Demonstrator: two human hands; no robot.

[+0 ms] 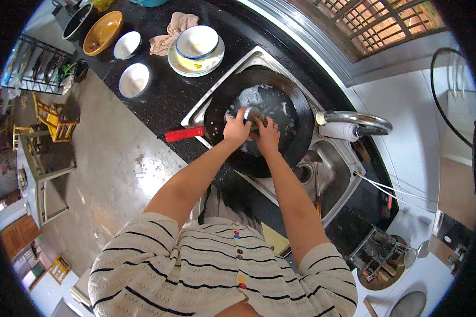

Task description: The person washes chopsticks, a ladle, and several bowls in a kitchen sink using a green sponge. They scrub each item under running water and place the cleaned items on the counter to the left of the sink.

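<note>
A large black wok (300, 108) with a red handle (184, 133) rests over the sink, holding cloudy water with bits of foam. Above the water, my left hand (237, 130) is closed on a small round silvery-white dish (252, 113), thumb and fingers at its rim. My right hand (268, 137) is beside it, fingers curled in against the dish's near side. Something dark appears between the two hands, but I cannot make out what it is.
The steel sink (333, 171) has a ladle (315, 157) in its right basin, and a curved faucet (357, 120) reaches over from the right. Left on the black counter are a white bowl (197, 41) on plates, a cloth (173, 33), two small bowls (134, 80) and a brown basin (103, 33).
</note>
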